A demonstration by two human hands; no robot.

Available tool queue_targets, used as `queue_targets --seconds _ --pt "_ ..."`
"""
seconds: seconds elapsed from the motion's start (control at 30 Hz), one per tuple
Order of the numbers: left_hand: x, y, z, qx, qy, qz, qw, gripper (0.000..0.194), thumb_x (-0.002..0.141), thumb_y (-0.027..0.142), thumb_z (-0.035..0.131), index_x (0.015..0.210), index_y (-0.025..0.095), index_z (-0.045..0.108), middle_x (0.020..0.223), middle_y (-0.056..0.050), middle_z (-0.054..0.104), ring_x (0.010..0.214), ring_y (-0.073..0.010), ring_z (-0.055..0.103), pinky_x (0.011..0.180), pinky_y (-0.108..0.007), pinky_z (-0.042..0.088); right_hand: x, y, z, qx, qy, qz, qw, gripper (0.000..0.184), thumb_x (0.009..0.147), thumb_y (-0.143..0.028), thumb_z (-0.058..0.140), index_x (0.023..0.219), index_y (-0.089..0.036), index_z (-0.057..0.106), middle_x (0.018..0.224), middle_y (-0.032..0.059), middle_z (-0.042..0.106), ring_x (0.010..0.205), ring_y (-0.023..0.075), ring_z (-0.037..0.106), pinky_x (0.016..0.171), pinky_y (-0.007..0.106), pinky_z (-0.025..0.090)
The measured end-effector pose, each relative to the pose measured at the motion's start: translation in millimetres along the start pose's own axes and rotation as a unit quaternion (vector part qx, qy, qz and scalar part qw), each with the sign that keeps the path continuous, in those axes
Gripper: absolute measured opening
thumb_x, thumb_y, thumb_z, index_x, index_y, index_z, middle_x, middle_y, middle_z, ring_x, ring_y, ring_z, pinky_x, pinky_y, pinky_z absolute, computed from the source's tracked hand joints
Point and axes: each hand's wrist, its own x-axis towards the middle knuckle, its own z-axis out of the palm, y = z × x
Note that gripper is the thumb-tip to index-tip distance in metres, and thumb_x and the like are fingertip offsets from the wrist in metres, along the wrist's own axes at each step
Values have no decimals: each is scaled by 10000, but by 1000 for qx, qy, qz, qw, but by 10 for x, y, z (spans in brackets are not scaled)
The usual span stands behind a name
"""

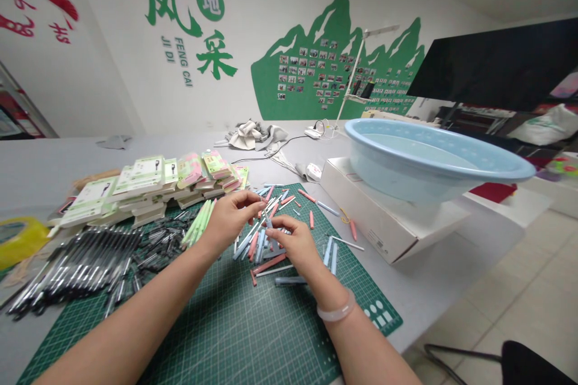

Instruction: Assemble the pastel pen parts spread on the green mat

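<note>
My left hand [230, 219] and my right hand [295, 243] meet over a heap of pen parts on a green cutting mat [217, 325]. A light-blue pen piece [270, 222] is pinched between the thumb and fingers of my right hand. The fingertips of my left hand are closed just above its upper end; what they hold is too small to make out. Under and around both hands lie blue and coral pen barrels [259, 245] and thin white refills [347, 243]. Several light-green pen pieces [198, 222] lie beside my left wrist.
Rows of clear, black-tipped pens [81, 261] and loose black parts [165, 237] lie at left, near yellow tape [22, 240]. Stacked small boxes [139, 177] stand behind. A blue basin [433, 156] sits on a white carton [361, 210] at right. Cloths [253, 135] lie by the wall.
</note>
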Motion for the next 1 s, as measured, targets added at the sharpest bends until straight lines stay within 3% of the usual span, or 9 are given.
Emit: queue_targets --seconds 0.23,0.4,0.43,0.5,0.6,0.7,0.87,1.0 --pt "-50 50 -4 15 -2 17 1000 220 732 366 618 771 150 642 652 -5 605 550 -110 529 546 -228 444 15 63 8 26 -7 36 999 179 680 -266 665 840 -196 705 791 21 678 738 177 589 666 275 454" --pt "130 -45 -208 -62 84 6 994 334 725 459 602 855 152 620 745 -31 610 653 -132 563 556 -226 456 64 136 -73 37 28 72 996 153 658 -270 664 775 -176 697 715 8 657 663 154 566 617 260 435" --pt "186 -92 -257 -46 70 -6 996 342 720 467 598 856 154 625 751 -36 618 653 -135 566 543 -224 449 74 143 -102 35 47 74 996 148 659 -269 659 767 -174 693 723 9 659 666 154 565 620 262 431" --pt "292 -217 -330 50 -16 -53 997 324 708 461 591 813 160 648 683 -31 623 594 -142 558 502 -226 421 92 150 -161 27 84 71 994 147 667 -274 649 765 -170 685 762 18 668 689 160 567 641 273 427" --pt "401 -455 -340 268 -138 -99 948 237 682 409 592 685 187 677 562 -20 619 526 -156 553 487 -236 377 108 161 -231 26 123 56 990 173 683 -291 638 797 -168 676 816 36 675 733 176 571 682 296 432" --pt "429 -677 -236 398 -138 -72 904 148 653 328 604 656 207 689 652 -36 672 624 -180 594 538 -244 365 116 171 -269 28 144 47 988 208 692 -312 636 841 -173 677 812 36 672 757 186 572 709 310 437" --pt "400 -877 -29 446 -121 -71 884 113 648 263 603 710 211 682 755 -61 688 718 -204 608 554 -250 352 120 150 -300 16 165 46 985 211 703 -325 634 847 -178 682 820 39 673 759 189 571 702 308 434" --pt "405 -932 34 457 -128 -74 877 90 626 231 624 701 209 669 779 -64 684 743 -205 609 561 -244 353 117 130 -314 13 174 49 983 201 700 -310 642 849 -184 689 801 32 672 744 182 569 695 302 428"
